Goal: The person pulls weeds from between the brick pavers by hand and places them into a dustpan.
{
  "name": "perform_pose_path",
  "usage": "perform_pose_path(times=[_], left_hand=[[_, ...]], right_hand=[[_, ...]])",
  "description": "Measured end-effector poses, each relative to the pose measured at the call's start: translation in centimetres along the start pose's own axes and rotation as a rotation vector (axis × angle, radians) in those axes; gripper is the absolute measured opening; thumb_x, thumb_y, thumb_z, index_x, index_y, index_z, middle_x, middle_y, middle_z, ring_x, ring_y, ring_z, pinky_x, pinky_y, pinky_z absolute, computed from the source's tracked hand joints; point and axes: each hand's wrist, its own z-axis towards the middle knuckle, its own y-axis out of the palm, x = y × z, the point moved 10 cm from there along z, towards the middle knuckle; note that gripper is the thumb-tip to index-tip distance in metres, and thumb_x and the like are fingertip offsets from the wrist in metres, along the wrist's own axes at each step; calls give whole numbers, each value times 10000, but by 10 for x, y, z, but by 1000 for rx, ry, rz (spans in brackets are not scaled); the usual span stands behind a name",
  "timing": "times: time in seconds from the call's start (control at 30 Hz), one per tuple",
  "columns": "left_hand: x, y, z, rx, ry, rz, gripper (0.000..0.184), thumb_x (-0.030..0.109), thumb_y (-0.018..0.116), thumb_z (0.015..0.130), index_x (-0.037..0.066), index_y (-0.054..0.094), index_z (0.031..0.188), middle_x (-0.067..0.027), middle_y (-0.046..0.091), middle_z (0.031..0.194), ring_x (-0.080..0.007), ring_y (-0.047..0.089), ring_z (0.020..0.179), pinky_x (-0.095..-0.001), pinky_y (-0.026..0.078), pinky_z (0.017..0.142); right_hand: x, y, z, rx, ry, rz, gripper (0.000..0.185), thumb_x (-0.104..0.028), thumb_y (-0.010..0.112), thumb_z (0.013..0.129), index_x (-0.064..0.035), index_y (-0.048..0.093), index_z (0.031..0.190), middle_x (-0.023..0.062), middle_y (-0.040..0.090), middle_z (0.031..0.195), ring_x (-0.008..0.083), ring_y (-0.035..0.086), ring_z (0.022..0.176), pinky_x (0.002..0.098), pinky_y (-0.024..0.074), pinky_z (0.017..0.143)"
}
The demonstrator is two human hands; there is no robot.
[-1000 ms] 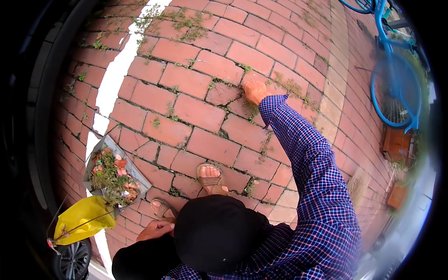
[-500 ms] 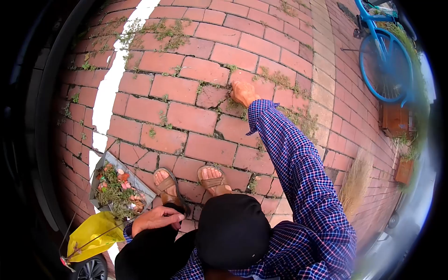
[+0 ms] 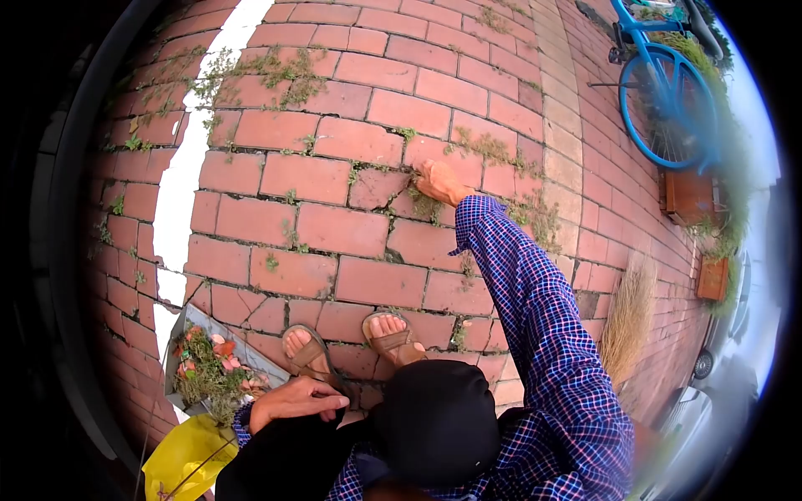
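Observation:
My right hand [image 3: 440, 183] reaches out to the red brick paving [image 3: 342, 230], its fingers closed at a joint between bricks. A tuft of weeds [image 3: 424, 205] shows right below that hand, and its fingertips touch the greenery there; what they pinch is too small to make out. My left hand [image 3: 298, 399] rests on my dark-clothed knee, its fingers loosely apart and holding nothing. Beside it on the left lies a grey dustpan [image 3: 194, 317] filled with pulled weeds [image 3: 203, 367] and reddish leaves.
A yellow bag [image 3: 188, 459] is below the dustpan. More weeds [image 3: 292, 75] grow in the joints near a white painted line [image 3: 177, 200]. On the right are a straw broom [image 3: 628, 321], a blue bicycle [image 3: 660, 100] and planters [image 3: 689, 196]. My sandalled feet [image 3: 388, 332] stand near the middle.
The view has shifted, with the dustpan and bag now lower in it. My left hand has come more into view on my knee. My right hand stays at the same brick joint.

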Motion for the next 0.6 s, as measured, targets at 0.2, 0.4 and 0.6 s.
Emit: perform_pose_path(times=[0.2, 0.4, 0.6], left_hand=[[1, -9, 7, -69, 30, 25, 559, 462, 651, 1005, -63, 710, 1189, -133, 746, 914, -179, 718, 858, -294, 567, 773], [7, -18, 29, -115, -20, 161, 513, 418, 671, 1003, -58, 713, 1188, -126, 750, 933, -169, 724, 870, -293, 567, 790], [3, -28, 37, -114, -64, 284, 518, 427, 683, 990, -58, 725, 1168, -128, 756, 909, -171, 727, 845, -295, 573, 774]], right_hand=[[-5, -57, -25, 176, -243, 100, 392, -303, 654, 945, 54, 649, 1108, 271, 619, 984, 409, 618, 908, 502, 502, 782], [66, -109, -95, 39, 113, -13, 429, -369, 647, 987, -5, 647, 1215, 266, 624, 1006, 381, 622, 918, 488, 513, 797], [98, -11, -212, 16, 461, 84, 440, -387, 675, 969, 52, 655, 996, 276, 643, 840, 398, 660, 794, 505, 517, 705]])
